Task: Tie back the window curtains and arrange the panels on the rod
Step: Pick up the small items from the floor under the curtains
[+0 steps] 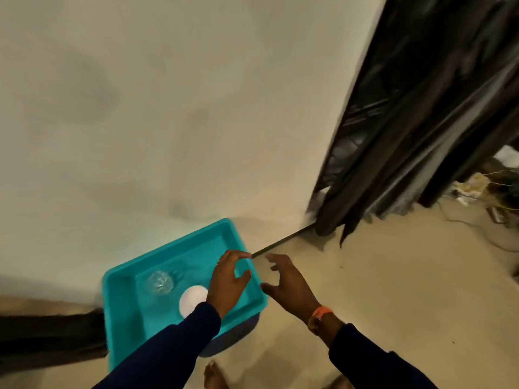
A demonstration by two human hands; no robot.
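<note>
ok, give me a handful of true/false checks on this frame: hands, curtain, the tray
1. Both hands are empty, fingers spread. True: the left hand and right hand hold nothing.
2. The dark brown fabric curtain is gripped by the right hand. False: it hangs at upper right, away from both hands.
3. The turquoise plastic tray holds a round white object and a clear glass-like object. True.
4. The orange wristband is on the left wrist. False: it is on the right wrist.
5. The tray sits by the pale wall. True.
</note>
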